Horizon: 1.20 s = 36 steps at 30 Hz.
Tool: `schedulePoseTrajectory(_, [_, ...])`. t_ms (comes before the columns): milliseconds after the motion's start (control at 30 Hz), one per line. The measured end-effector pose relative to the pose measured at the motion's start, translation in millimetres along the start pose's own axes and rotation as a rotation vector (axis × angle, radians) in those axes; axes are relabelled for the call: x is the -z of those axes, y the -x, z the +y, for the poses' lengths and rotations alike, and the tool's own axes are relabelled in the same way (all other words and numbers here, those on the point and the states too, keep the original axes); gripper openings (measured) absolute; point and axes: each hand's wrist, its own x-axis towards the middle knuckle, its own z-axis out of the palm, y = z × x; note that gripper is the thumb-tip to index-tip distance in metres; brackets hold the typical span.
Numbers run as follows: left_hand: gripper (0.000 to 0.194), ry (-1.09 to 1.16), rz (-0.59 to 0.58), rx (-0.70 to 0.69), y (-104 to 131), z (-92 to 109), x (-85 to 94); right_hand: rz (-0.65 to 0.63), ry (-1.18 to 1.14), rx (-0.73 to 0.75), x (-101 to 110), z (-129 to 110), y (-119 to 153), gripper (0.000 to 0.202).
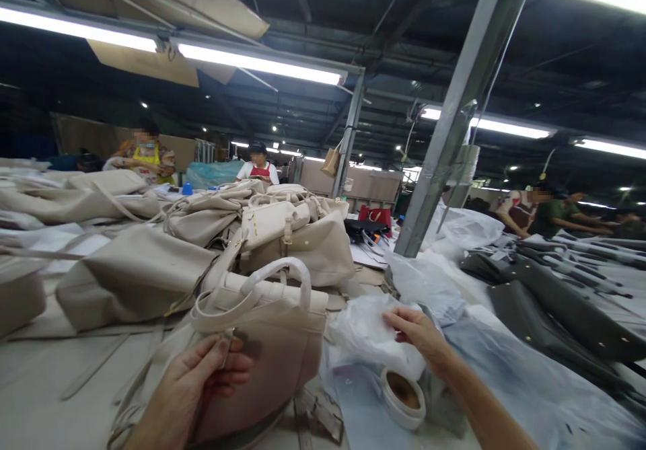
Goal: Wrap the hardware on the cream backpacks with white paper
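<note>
A beige handbag (272, 362) stands tilted in front of me, its handle (305, 282) wrapped in white material. My left hand (206, 372) is closed at the bag's near side, thumb and forefinger pinching a small strap end (231, 335) with what looks like a metal fitting. To the right of the bag, the fingers of my right hand (414, 332) are closed on crumpled white plastic film (361, 332). Just below that film lies a roll of white tape (404, 396) with a brown core.
More beige bags (297, 248) are heaped behind and left of the near one. Dark bags (565, 309) lie at the right beyond clear plastic sheeting (535, 362). A metal post (444, 120) rises from the table. Several people work farther back.
</note>
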Motion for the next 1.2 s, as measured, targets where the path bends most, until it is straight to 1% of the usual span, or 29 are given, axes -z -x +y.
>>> schedulePoseTrajectory(100, [0.047,0.04,0.008,-0.003,2,-2,-1.8,-0.034,-0.111,0.001,-9,-8,12,0.037])
schedulePoseTrajectory(133, [0.047,0.05,-0.002,-0.012,2,-2,-2.4,-0.019,-0.096,0.031,-12,-9,13,0.036])
schedulePoseTrajectory(200, [0.047,0.062,-0.023,-0.03,4,-3,-2.7,0.084,0.043,0.134,-16,-8,10,0.034])
schedulePoseTrajectory(267, [0.046,0.064,-0.03,-0.042,4,-4,-1.7,0.218,0.249,0.246,-16,-4,5,0.031])
schedulePoseTrajectory(300, [0.046,0.062,-0.026,-0.044,4,-5,-0.8,0.256,0.329,0.286,-15,-1,2,0.029])
schedulePoseTrajectory(333, [0.047,0.06,-0.021,-0.046,4,-6,0.1,0.261,0.382,0.314,-15,3,0,0.026])
schedulePoseTrajectory(400, [0.048,0.053,-0.021,-0.047,4,-6,1.4,0.2,0.457,0.349,-16,13,-1,0.023])
schedulePoseTrajectory(500, [0.049,0.05,-0.038,-0.052,5,-5,1.1,0.078,0.536,0.362,-23,30,0,0.024])
schedulePoseTrajectory(600, [0.05,0.059,-0.042,-0.058,6,-4,-0.2,-0.019,0.565,0.343,-24,43,-1,0.042])
schedulePoseTrajectory(700, [0.053,0.069,-0.021,-0.054,5,-4,-0.1,-0.096,0.583,0.316,-15,47,-3,0.053])
schedulePoseTrajectory(767, [0.055,0.066,-0.015,-0.046,4,-6,0.9,-0.107,0.603,0.295,-5,44,-5,0.057])
schedulePoseTrajectory(833, [0.055,0.059,-0.024,-0.04,2,-7,1.7,-0.093,0.632,0.271,5,40,-6,0.058])
schedulePoseTrajectory(933, [0.052,0.054,-0.03,-0.047,1,-8,1.2,-0.071,0.688,0.238,11,34,-7,0.05])
schedulePoseTrajectory(1000, [0.048,0.052,-0.025,-0.057,2,-7,-0.1,-0.072,0.735,0.217,7,33,-7,0.042])
schedulePoseTrajectory(1067, [0.045,0.049,-0.022,-0.062,3,-7,-1.3,-0.07,0.785,0.187,-2,36,-6,0.037])
schedulePoseTrajectory(1133, [0.046,0.047,-0.022,-0.063,4,-6,-1.7,-0.06,0.823,0.153,-13,38,-5,0.036])
schedulePoseTrajectory(1200, [0.047,0.04,-0.018,-0.059,5,-5,-1.1,-0.044,0.841,0.128,-21,39,-3,0.03])
